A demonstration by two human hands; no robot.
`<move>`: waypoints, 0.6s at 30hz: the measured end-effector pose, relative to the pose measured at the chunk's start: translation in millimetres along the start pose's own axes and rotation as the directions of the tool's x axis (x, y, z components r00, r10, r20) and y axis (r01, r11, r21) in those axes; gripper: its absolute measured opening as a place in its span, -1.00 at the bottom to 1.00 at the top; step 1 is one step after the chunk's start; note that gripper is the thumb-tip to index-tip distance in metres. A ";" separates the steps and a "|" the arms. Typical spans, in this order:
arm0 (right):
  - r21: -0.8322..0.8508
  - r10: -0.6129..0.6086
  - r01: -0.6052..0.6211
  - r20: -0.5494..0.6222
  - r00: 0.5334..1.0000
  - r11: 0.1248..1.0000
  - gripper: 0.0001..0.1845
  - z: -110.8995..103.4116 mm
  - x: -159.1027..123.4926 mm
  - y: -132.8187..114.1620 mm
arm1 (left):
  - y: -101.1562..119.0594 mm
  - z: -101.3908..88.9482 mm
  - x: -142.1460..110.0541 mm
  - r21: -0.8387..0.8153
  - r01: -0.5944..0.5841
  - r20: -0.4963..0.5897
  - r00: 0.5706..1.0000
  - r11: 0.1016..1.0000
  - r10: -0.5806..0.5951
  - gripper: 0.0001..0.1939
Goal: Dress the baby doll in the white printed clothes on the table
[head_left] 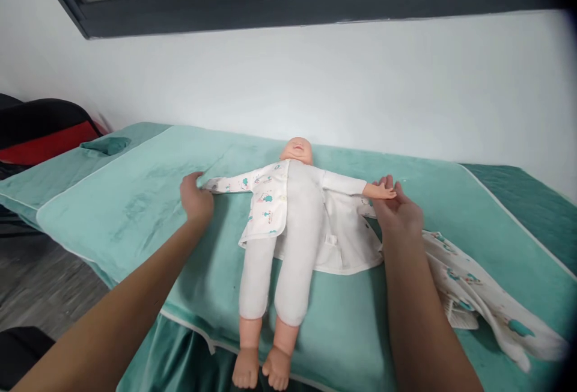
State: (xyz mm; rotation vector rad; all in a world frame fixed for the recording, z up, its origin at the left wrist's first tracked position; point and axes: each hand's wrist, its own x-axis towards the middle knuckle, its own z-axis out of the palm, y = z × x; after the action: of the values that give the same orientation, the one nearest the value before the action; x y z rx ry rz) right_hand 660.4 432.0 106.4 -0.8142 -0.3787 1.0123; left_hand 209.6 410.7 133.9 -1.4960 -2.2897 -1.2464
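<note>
A baby doll [293,229] lies on its back on a teal towel [135,199], arms spread, feet over the near edge. It wears a white bodysuit and a printed white jacket [265,199] that is on its left-side arm and lies open under it. My left hand [195,198] is closed on the cuff of that printed sleeve. My right hand [396,208] holds the doll's other, bare hand [381,190] and rests on the open side of the jacket.
A second printed garment [478,290] lies crumpled at the right on the towel. The bed [518,199] is covered in darker green fabric and stands against a white wall under a dark window frame. A black and red chair [45,133] is at far left.
</note>
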 end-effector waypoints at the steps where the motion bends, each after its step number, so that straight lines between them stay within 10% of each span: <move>1: 0.013 -0.005 0.005 0.031 1.000 1.000 -0.72 3.7 0.7 1.1 | 20.0 -2.1 -8.6 -0.048 -0.036 0.010 0.999 0.998 0.036 -0.52; 5: 0.024 -0.001 -0.003 0.153 0.988 1.000 -0.70 11.9 -2.2 4.3 | 123.7 0.0 -41.3 -0.238 -0.393 0.164 0.885 0.888 0.436 -0.61; 11: -0.073 0.142 -0.122 0.435 0.889 0.990 -0.70 21.2 -14.8 3.6 | 224.5 29.5 -59.9 -0.356 -0.762 0.542 0.304 0.541 0.784 -0.49; 18: -0.132 0.071 -0.008 0.486 0.871 0.991 -0.69 38.2 -29.1 -3.6 | 252.7 61.3 -49.3 -0.339 -0.756 0.667 0.226 0.560 0.710 -0.49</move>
State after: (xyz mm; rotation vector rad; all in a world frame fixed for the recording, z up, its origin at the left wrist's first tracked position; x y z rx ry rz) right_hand 624.0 422.0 136.4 -0.6695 -0.8731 1.2425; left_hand 457.9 460.4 210.7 -2.9605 -1.3033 -0.2181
